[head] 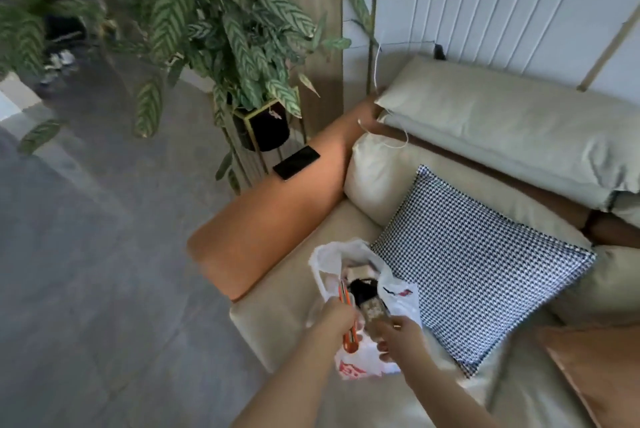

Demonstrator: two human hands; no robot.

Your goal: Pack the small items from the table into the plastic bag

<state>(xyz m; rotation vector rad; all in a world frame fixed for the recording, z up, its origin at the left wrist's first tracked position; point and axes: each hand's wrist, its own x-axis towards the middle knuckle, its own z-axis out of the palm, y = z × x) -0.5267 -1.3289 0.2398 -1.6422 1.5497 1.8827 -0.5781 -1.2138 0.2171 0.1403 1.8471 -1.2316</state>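
Note:
A white plastic bag (332,256) with red print lies open on the beige sofa seat (277,320). Inside it I see a small box (358,271) and a dark item (362,290). My left hand (337,315) is closed around an orange, pen-like object (349,337) at the bag's mouth. My right hand (400,334) grips a brown patterned case (374,315), whose far end sits in the bag opening. Both hands meet over the bag's near edge.
A houndstooth cushion (481,264) lies right of the bag, a tan cushion (599,368) at the near right. A black phone (296,162) rests on the orange armrest (273,219). A potted plant (225,29) stands behind the armrest; grey floor (104,254) to the left.

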